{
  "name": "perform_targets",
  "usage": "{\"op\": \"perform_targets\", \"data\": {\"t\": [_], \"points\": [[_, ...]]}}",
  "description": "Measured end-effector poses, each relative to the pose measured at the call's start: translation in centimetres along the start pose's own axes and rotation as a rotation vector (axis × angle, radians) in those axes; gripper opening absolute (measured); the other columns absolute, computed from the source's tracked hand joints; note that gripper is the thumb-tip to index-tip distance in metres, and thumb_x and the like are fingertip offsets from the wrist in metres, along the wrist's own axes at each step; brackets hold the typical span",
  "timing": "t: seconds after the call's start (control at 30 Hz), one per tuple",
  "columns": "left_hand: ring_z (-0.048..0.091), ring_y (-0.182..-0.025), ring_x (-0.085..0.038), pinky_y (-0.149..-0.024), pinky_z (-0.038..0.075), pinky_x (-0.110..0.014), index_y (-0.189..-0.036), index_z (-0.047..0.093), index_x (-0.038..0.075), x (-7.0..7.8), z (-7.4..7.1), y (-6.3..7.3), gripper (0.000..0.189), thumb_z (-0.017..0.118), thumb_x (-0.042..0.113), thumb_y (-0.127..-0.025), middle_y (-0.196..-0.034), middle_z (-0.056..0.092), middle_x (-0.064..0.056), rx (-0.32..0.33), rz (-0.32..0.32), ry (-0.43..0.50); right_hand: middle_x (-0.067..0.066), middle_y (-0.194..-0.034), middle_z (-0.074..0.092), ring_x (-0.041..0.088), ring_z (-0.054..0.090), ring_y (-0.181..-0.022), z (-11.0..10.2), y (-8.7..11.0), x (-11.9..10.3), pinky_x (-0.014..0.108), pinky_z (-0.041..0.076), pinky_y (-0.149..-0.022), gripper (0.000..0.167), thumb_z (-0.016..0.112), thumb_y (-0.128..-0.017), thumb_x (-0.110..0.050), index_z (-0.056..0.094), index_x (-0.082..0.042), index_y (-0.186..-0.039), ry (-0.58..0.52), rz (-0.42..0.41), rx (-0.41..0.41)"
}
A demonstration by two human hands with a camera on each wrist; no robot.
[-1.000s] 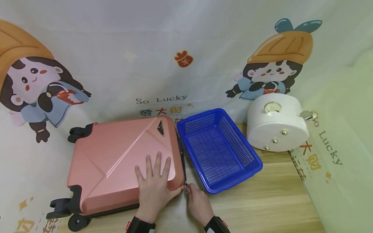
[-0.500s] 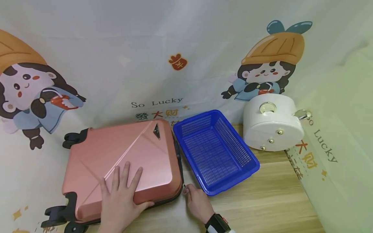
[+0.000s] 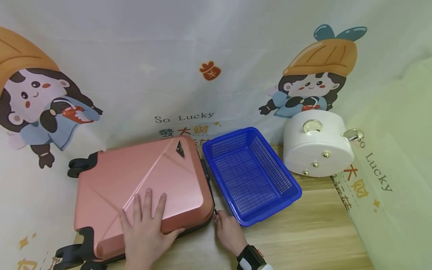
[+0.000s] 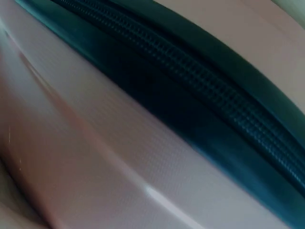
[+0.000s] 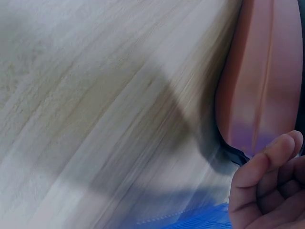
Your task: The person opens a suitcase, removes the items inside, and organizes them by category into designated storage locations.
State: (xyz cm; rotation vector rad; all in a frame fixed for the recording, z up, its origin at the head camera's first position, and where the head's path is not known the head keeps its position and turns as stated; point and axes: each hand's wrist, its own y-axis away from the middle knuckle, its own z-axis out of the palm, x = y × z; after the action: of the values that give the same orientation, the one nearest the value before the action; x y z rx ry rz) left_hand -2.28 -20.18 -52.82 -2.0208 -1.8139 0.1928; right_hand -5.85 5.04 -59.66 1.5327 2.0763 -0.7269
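Two cartoon figures (image 3: 50, 105) (image 3: 312, 80) on backdrop (image 3: 162, 78), suitcase (image 3: 114, 191) on wood-grain tabletop (image 3: 303, 221)

Pink suitcase (image 3: 141, 172) lying flat

To the right on your pale wood-grain table (image 3: 303, 228), you have a blue mesh basket (image 3: 270, 210) set at a slant. Beyond it you see a white rounded bag (image 3: 317, 139) with gold-toned studs (image 3: 326, 154). Behind them, your cloth backdrop (image 3: 243, 41) shows two orange-hatted cartoon figures (image 3: 310, 88), a small red pouch print (image 3: 210, 70) and "So Lucky" lettering (image 3: 181, 117).
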Motion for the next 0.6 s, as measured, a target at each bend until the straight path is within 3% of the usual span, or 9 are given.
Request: {"op": "perform_targets", "data": {"t": [0.23,0.6], "points": [[0.029,-0.146,-0.059,-0.108,0.013,-0.086,-0.156,0.047,0.015,1.5,0.3,-0.1,0.112,0.067,0.078,-0.066,-0.164,0.033,-0.027,0.039,-0.042,-0.025,0.012,-0.087,0.076,0.029,0.075,-0.077,-0.2,0.6,0.0,0.042,0.056,-0.062,0.011,0.058,-0.100,0.000,0.068,-0.005,-0.097,0.015,-0.002,0.036],[0.027,-0.148,-0.058,-0.108,0.012,-0.086,-0.155,0.049,0.014,2.2,0.2,0.1,0.116,0.079,0.075,-0.061,-0.164,0.032,-0.028,0.013,-0.087,-0.048,0.005,-0.082,0.073,0.026,0.074,-0.074,0.1,2.9,-0.8,0.040,0.055,-0.061,0.012,0.057,-0.103,-0.004,0.067,-0.008,-0.099,-0.027,-0.003,0.017]]}}
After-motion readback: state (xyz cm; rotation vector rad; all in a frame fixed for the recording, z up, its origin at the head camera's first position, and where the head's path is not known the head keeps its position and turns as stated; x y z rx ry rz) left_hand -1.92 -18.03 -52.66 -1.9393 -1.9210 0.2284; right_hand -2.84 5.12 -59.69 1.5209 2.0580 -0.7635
